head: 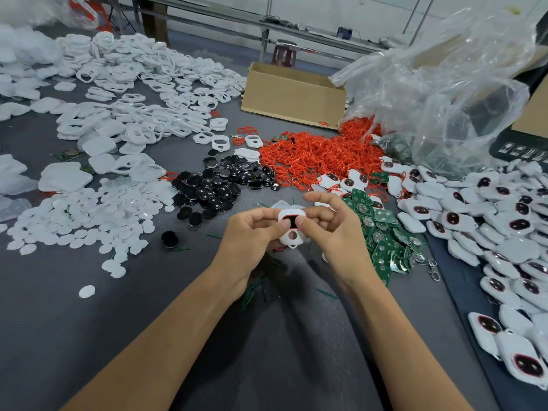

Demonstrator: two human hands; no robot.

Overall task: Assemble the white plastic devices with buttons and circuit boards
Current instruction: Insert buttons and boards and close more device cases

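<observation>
Misalignment is the main risk: both thumbs bear on the black button (293, 222) in the white shell's (284, 239) upper opening, and uneven pressure could tilt it or trap the red ring (288, 217). Left hand (252, 231) and right hand (333, 229) each pinch the shell with curled fingers (267, 216), holding it between them; a loosened pinch would drop it.

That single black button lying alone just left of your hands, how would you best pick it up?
Pinch the black button across its rim, coming straight down from above. It sits low on the grey table, apart from the black pile, so its edges are free; its flat, rounded shape likely offers no other grip.
</observation>
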